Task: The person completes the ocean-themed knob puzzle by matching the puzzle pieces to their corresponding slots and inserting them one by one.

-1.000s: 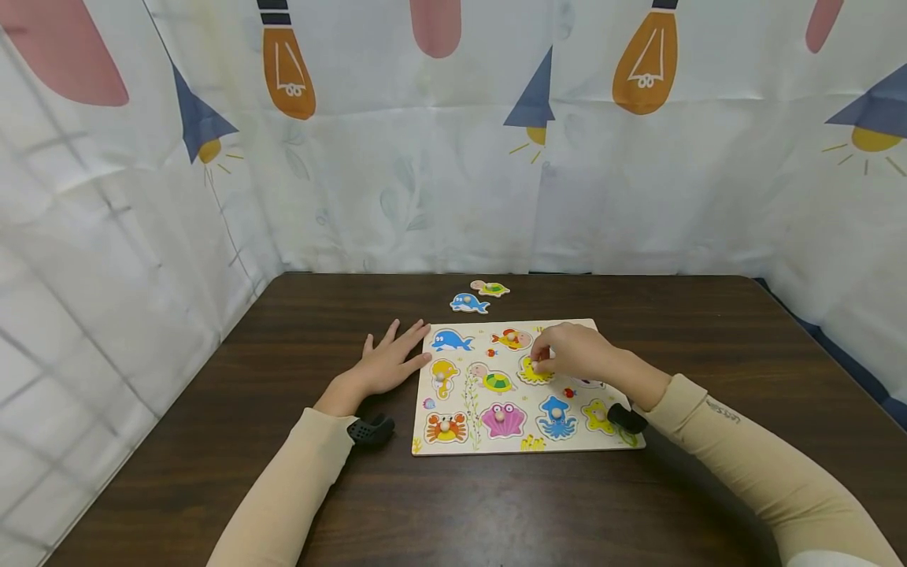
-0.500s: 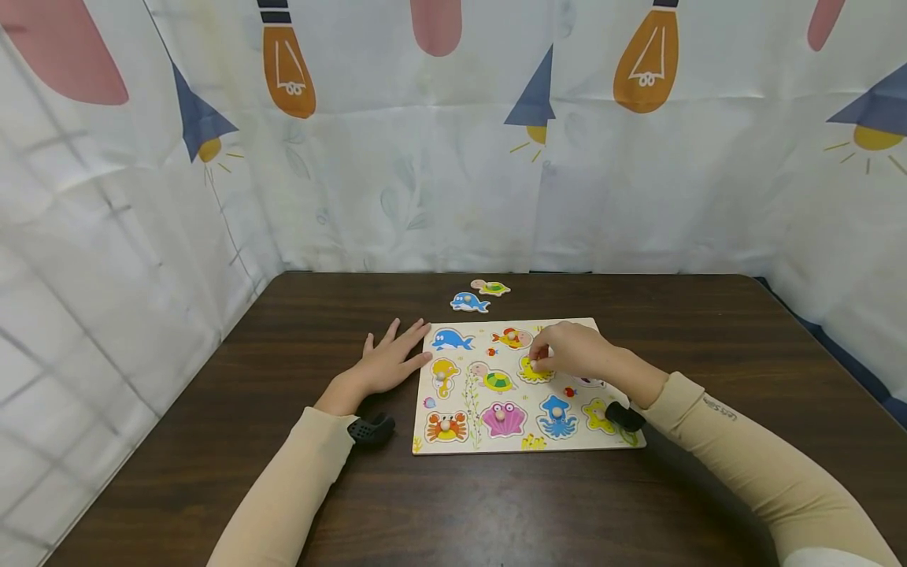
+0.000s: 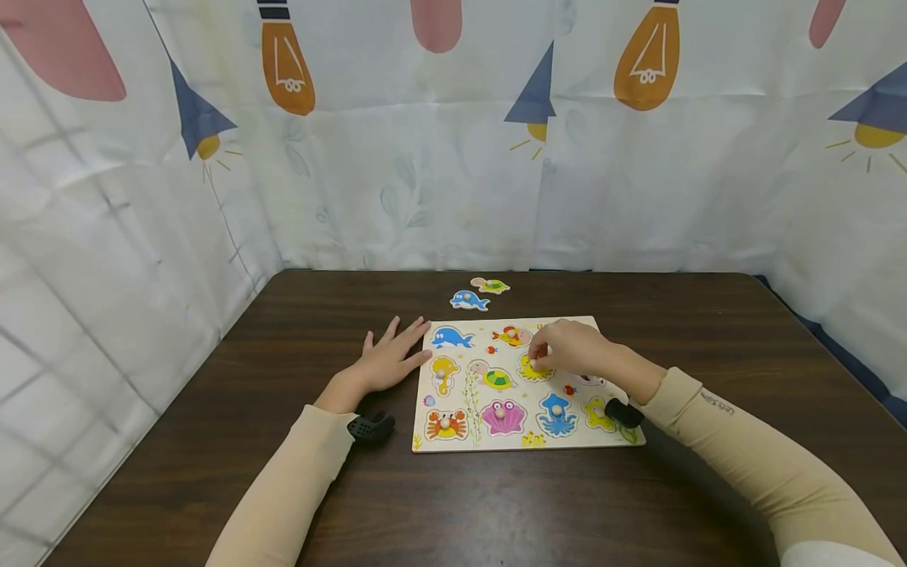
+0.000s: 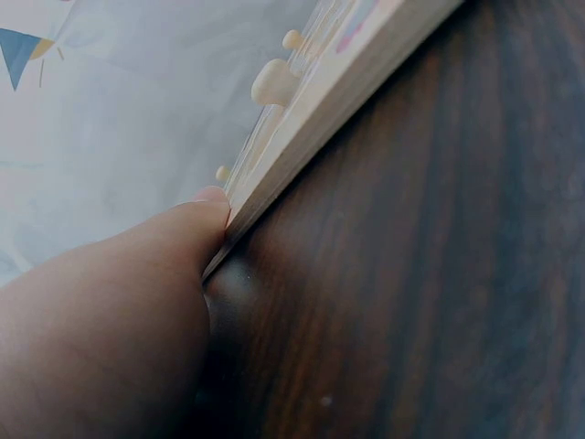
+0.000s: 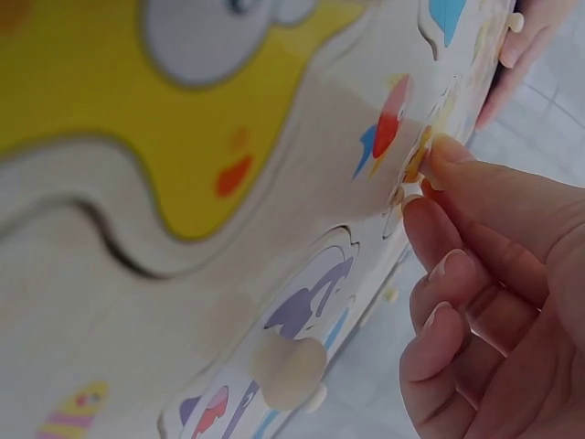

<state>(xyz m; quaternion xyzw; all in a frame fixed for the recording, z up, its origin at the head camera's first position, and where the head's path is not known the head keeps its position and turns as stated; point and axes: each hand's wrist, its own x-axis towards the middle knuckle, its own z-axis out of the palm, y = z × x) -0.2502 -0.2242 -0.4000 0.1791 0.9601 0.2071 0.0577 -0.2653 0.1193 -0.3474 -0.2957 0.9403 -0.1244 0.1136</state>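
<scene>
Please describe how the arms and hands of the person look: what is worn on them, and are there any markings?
Both arms wear long, close-fitting beige sleeves. The right sleeve carries small dark lettering near the forearm, too small to read. A small black device sits at each wrist: one at the left sleeve's cuff, one at the right. The left hand and right hand are bare, without gloves.

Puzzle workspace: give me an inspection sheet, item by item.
Surface: dark wooden table.
Job's things: puzzle board lying flat; yellow piece with a peg in the board.
Clutter: blue whale piece and turtle piece loose on the table beyond the board.
Grippers: right hand pinches the yellow piece's peg; left hand lies flat, fingers touching the board's left edge.
Cables: nothing seen.
Surroundings: printed white curtain behind and beside the table.
</scene>
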